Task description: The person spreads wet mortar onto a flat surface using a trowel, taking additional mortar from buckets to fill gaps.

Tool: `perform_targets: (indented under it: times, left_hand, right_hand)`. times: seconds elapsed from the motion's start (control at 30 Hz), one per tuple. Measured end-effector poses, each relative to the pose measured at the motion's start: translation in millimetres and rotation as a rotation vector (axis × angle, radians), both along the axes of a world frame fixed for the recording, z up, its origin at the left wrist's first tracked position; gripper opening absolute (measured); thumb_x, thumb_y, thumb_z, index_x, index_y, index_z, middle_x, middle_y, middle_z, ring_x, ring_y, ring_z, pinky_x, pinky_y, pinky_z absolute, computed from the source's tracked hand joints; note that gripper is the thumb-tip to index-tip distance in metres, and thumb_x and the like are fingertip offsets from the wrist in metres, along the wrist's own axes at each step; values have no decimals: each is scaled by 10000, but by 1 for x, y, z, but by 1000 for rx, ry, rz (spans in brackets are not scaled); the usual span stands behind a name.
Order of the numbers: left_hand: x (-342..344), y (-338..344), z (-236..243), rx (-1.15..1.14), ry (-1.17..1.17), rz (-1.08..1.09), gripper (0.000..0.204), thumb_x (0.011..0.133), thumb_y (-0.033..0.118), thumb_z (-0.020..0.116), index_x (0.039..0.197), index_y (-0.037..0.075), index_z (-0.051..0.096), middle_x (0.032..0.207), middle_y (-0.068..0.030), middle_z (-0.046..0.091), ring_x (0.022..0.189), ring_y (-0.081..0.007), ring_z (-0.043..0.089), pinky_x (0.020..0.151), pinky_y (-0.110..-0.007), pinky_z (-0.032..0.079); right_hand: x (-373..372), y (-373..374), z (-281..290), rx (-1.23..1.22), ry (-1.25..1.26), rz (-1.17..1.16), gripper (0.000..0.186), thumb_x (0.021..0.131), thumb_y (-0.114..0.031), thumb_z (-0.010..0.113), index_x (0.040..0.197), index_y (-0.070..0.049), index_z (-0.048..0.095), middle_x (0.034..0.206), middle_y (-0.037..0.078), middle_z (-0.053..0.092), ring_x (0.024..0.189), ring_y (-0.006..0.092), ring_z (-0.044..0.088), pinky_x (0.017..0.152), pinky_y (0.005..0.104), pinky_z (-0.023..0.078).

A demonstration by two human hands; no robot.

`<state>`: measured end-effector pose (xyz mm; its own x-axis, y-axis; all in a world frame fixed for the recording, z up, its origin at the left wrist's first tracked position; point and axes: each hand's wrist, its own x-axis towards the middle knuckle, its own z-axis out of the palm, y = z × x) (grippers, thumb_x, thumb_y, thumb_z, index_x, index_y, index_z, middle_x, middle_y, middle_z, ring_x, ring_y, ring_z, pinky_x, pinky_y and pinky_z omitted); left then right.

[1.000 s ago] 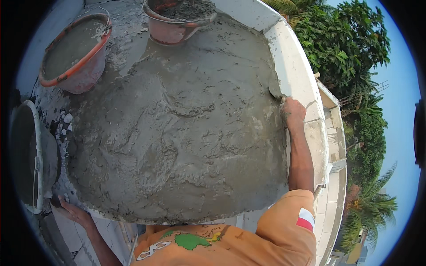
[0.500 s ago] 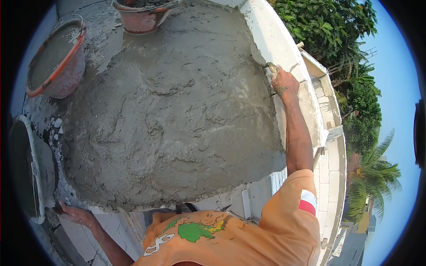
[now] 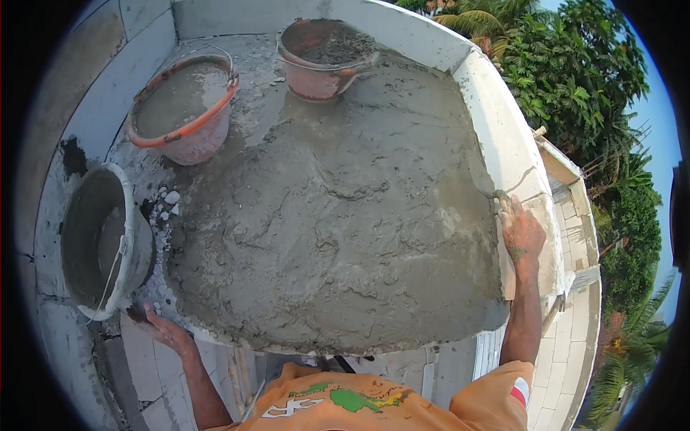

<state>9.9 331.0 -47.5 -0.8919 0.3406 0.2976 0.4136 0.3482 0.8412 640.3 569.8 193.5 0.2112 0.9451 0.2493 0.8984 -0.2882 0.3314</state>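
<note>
A wide bed of wet grey mortar (image 3: 338, 215) spreads in front of me. At its right edge, my right hand (image 3: 522, 230) is closed round the handle of a trowel (image 3: 502, 197), against the low white wall. Most of the trowel is hidden by my fingers and the mortar. My left hand (image 3: 164, 330) is low at the left, fingers stretched out and holding nothing visible. It is just below a pale bucket (image 3: 144, 248) with a wire handle, beside the mortar's near left corner.
Farther back stand an orange-rimmed bucket (image 3: 194, 144) of grey mix and a reddish bucket (image 3: 316, 82) with darker mortar. White block walls (image 3: 496, 108) border the left, back and right. Crumbs of rubble (image 3: 171, 197) lie by the pale bucket. Trees (image 3: 575, 79) stand beyond the right wall.
My view has shifted, so the buckets and mortar appear farther right and lower. My right hand has come nearer along the right wall with the trowel. The left hand stays by the pale bucket.
</note>
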Motion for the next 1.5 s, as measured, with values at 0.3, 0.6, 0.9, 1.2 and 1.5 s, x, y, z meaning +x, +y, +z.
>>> perform_targets:
  times: [0.3,0.6,0.9,1.2,1.5]
  left_hand:
    - [23,16,44,311,-26,97,644,990,255,502,1475,-91,257,1528,-236,289,1418,-335,277,1159,-409,233]
    - [32,21,52,261,0,99,699,951,313,546,1440,-114,285,1482,-265,320,1364,-362,317,1144,-423,203]
    - [35,21,49,246,-152,130,745,993,322,511,1502,-102,170,1575,-252,190,1466,-337,183,1191,-420,166]
    - [27,14,28,304,-149,119,751,998,333,510,1492,-120,172,1564,-261,198,1439,-340,221,1175,-408,188]
    - [33,8,34,180,-186,170,675,1027,305,438,1499,-102,179,1567,-249,196,1441,-344,228,1166,-431,244]
  right_hand:
    - [-106,100,58,265,-114,317,550,921,-396,622,1418,-209,477,1004,157,610,906,363,642,741,479,520]
    - [-198,220,70,321,-311,537,505,831,-118,595,1332,-151,542,1022,129,612,938,309,660,817,442,506]
    - [-267,309,79,312,-434,654,154,908,-158,530,1008,-89,625,870,124,680,805,281,694,788,429,495]
    - [-302,353,34,51,-465,842,126,865,-176,584,860,-117,696,848,126,693,881,276,696,835,421,506]
    - [-315,341,47,-110,-272,705,191,714,-163,662,871,-89,742,865,176,716,846,326,709,747,431,555]
